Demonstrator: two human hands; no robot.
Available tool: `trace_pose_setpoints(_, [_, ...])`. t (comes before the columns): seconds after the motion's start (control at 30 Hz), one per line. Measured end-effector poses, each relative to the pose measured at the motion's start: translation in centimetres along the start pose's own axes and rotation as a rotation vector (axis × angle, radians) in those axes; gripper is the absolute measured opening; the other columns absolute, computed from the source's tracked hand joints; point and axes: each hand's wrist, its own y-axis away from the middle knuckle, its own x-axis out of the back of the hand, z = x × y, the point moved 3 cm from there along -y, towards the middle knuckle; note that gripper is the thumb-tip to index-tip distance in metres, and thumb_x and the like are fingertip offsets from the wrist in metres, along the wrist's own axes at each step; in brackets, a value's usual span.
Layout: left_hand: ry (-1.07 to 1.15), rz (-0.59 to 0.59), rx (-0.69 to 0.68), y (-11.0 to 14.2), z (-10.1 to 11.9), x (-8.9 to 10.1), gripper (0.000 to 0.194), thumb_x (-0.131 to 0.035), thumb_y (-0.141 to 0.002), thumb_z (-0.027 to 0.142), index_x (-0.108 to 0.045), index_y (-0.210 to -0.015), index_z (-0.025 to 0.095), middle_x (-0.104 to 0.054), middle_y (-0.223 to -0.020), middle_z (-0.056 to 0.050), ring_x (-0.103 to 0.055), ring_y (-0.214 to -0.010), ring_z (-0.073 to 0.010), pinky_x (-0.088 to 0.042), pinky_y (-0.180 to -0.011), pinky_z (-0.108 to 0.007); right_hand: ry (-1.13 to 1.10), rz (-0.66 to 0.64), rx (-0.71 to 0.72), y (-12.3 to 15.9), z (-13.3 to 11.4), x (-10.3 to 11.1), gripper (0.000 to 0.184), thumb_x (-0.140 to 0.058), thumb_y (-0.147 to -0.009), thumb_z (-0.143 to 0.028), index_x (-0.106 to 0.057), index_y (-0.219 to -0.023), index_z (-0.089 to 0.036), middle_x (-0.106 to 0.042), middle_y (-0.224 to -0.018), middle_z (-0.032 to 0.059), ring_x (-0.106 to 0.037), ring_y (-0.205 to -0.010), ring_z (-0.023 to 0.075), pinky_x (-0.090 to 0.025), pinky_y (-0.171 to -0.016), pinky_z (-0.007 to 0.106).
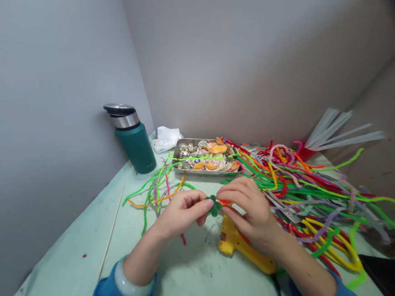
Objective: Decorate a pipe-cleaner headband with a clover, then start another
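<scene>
My left hand (183,210) and my right hand (248,205) meet above the pale green table (180,277). Both pinch a small twisted piece of green pipe cleaner (214,206) with an orange bit at its right end. The left fingertips close on the green part. The right fingers close on the orange end. Under my right hand lies a yellow glue gun (241,245) flat on the table.
A big heap of coloured pipe cleaners (310,189) covers the right side. A metal tray of shells (205,156) stands behind the hands, a teal flask (133,139) and crumpled white plastic at back left. A thin wooden stick (113,232) lies left. Grey walls enclose the table.
</scene>
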Motion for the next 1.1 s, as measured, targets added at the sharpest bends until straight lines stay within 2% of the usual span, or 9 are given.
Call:
trace_pose_setpoints(0.2, [0.035, 0.015, -0.039, -0.1, -0.1, 0.1, 0.039, -0.048, -0.083, 0.045, -0.048, -0.06, 0.014, -0.048, -0.05, 0.002, -0.044, -0.047, -0.0066, -0.032, -0.046, -0.02, -0.156, -0.071, -0.135, -0.2, 0.2, 0.0, 0.01, -0.052, -0.086, -0.02, -0.061, -0.09, -0.021, -0.064, -0.084, 0.004, -0.054, -0.078, 0.0183, -0.04, -0.074, 0.035])
trace_pose_setpoints(0.27, [0.044, 0.011, -0.047, -0.1, -0.2, 0.0, 0.04, -0.045, -0.084, 0.046, -0.048, -0.06, 0.015, -0.047, -0.05, 0.002, -0.046, -0.047, -0.0073, -0.033, -0.047, -0.02, -0.155, -0.064, -0.138, -0.2, 0.1, 0.0, 0.01, -0.052, -0.086, -0.021, -0.061, -0.089, -0.021, -0.064, -0.083, 0.0038, -0.054, -0.077, 0.018, -0.04, -0.073, 0.035])
trace_pose_setpoints(0.47, [-0.024, 0.034, -0.027, -0.1, -0.3, 0.0, 0.031, -0.057, -0.078, 0.042, -0.048, -0.066, 0.015, -0.045, -0.052, 0.004, -0.038, -0.046, -0.0054, -0.028, -0.044, -0.019, -0.142, -0.054, -0.113, -0.2, -0.1, -0.2, 0.009, -0.052, -0.085, -0.021, -0.06, -0.088, -0.021, -0.064, -0.08, 0.0035, -0.055, -0.075, 0.0174, -0.04, -0.072, 0.034])
trace_pose_setpoints(0.9, [-0.073, 0.066, -0.115, 0.2, 0.1, 0.3, 0.03, -0.056, -0.079, 0.04, -0.05, -0.065, 0.014, -0.047, -0.055, 0.002, -0.039, -0.049, -0.0065, -0.029, -0.047, -0.019, -0.148, -0.037, -0.146, -0.3, 0.4, -0.1, 0.011, -0.052, -0.085, -0.021, -0.061, -0.092, -0.022, -0.063, -0.089, 0.0053, -0.054, -0.085, 0.0199, -0.042, -0.077, 0.036])
trace_pose_setpoints(1.0, [-0.085, 0.094, -0.097, 0.0, 0.0, 0.2, 0.026, -0.058, -0.077, 0.039, -0.055, -0.071, 0.013, -0.048, -0.059, 0.002, -0.041, -0.052, -0.0072, -0.031, -0.049, -0.02, -0.139, 0.013, -0.161, -0.3, 0.8, -0.1, 0.013, -0.049, -0.085, -0.019, -0.062, -0.089, -0.021, -0.063, -0.085, 0.0047, -0.055, -0.082, 0.0193, -0.043, -0.074, 0.035])
trace_pose_setpoints(1.1, [-0.073, 0.134, -0.106, -0.1, 0.0, 0.1, 0.026, -0.066, -0.071, 0.034, -0.058, -0.086, 0.014, -0.05, -0.066, 0.002, -0.041, -0.055, -0.007, -0.032, -0.05, -0.019, -0.148, 0.032, -0.203, -0.3, 1.0, -0.1, 0.014, -0.049, -0.086, -0.02, -0.063, -0.086, -0.021, -0.063, -0.081, 0.0043, -0.055, -0.079, 0.0189, -0.043, -0.072, 0.034])
